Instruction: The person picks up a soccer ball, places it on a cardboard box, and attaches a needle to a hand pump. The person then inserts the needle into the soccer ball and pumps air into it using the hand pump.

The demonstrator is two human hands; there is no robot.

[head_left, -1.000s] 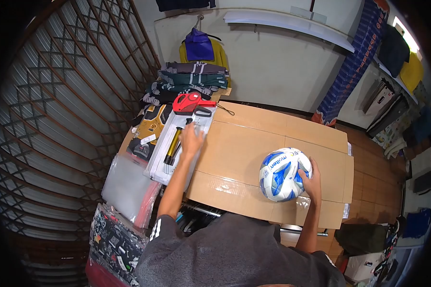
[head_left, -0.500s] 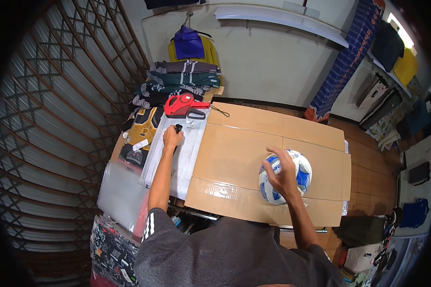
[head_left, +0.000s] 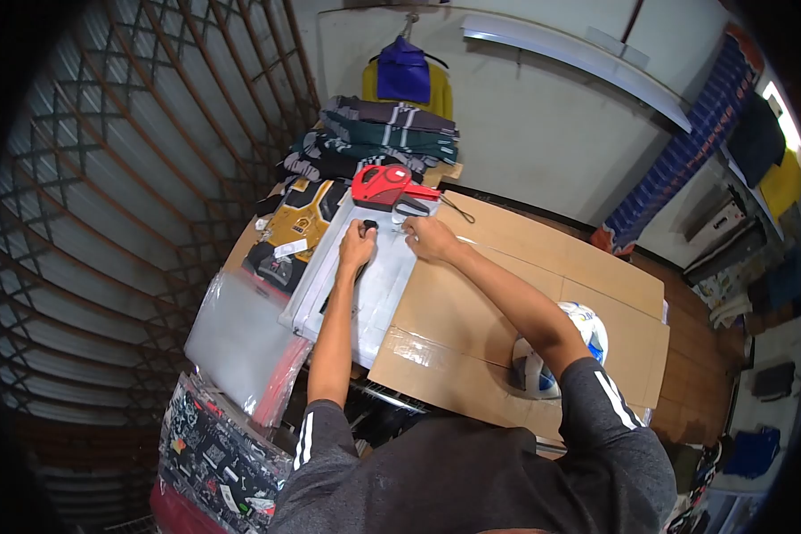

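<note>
Flattened cardboard (head_left: 472, 303) spreads to our right, with a white box (head_left: 383, 307) along its left edge. Nearest us on the left lie patterned packets (head_left: 218, 454) and, just beyond, clear plastic bags (head_left: 245, 334), slick enough, we judge, to slide if our left arm swept wide. Near right, the ball (head_left: 536, 372) sits on the cardboard under our right arm, partly hidden; whether the arm touches it we cannot tell. We see nothing bracing it, so a bump could set it rolling off the near or right edge. Farther on, over the white box, our left hand (head_left: 356, 246) is wrapped around what looks like a pump (head_left: 370, 226), its dark end showing, the rest mostly covered; a loose grip could let it twist or drop. Just right of it, our right hand (head_left: 430, 238) has its fingertips drawn narrow, but we cannot tell whether they pinch anything; something small could easily be lost there. Beyond, a careless reach could knock the red label gun (head_left: 384, 185) toward the folded clothes (head_left: 392, 129).
</note>
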